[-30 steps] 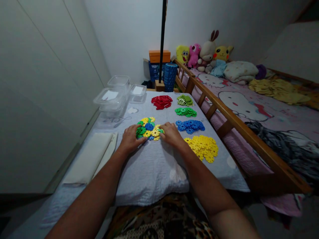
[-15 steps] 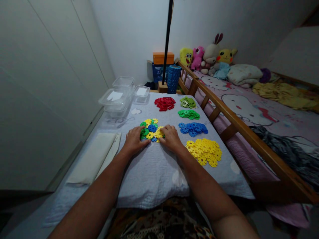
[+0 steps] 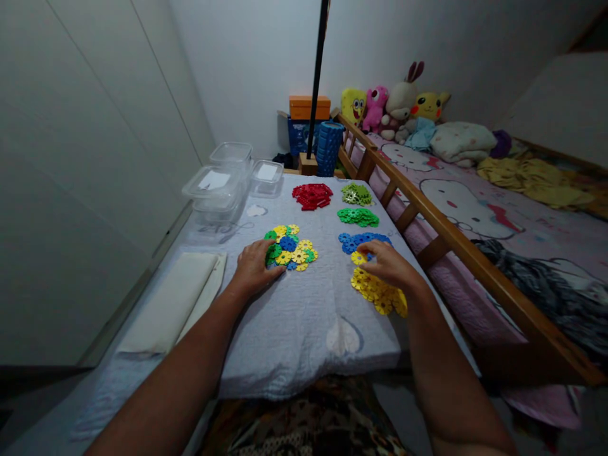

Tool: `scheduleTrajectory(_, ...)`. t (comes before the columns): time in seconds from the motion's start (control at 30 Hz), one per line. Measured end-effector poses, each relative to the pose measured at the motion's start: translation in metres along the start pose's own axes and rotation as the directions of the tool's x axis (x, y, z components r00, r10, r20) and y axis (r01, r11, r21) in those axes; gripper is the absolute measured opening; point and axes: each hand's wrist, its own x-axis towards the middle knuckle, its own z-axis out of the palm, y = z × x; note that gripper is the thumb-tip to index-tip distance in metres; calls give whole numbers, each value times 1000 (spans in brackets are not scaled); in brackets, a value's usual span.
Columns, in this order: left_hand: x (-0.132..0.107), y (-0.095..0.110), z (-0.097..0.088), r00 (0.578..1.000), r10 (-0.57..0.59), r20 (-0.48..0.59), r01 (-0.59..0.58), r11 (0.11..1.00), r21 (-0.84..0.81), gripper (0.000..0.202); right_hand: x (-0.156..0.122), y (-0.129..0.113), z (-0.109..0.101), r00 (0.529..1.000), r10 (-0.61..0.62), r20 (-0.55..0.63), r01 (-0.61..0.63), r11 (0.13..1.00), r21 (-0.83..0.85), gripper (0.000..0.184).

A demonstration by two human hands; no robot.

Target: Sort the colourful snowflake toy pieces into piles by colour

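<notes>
A mixed pile of yellow, green and blue flower-shaped discs [image 3: 298, 256] lies mid-table. My left hand [image 3: 255, 269] rests at the pile's left edge, thumb and fingers apart and curved around that side. Over to the right, my right hand [image 3: 387, 263] pinches a yellow flower-shaped disc [image 3: 358, 258] between thumb and forefinger. Beneath that hand is a heap of yellow discs [image 3: 377, 292], partly covered by the hand and wrist. Just behind it sits a heap of blue discs [image 3: 356, 242], its right part hidden by the fingers.
Red pieces [image 3: 312, 196], bright green discs [image 3: 358, 217] and light green pieces [image 3: 357, 194] form heaps farther back. Clear plastic boxes [image 3: 216, 183] stand at the back left. A folded cream cloth [image 3: 171, 304] lies left. A wooden bed rail [image 3: 427, 221] borders the right side.
My right hand has left the mixed pile and moved right to the yellow heap, where it now grips a yellow disc. My left hand stays beside the pile.
</notes>
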Motion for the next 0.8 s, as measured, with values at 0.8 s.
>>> scheduleTrajectory(0.8, -1, 1, -3, 1000, 5, -3, -5, 1000, 1, 68, 3, -46, 16, 998, 32, 62, -23, 989, -146, 37)
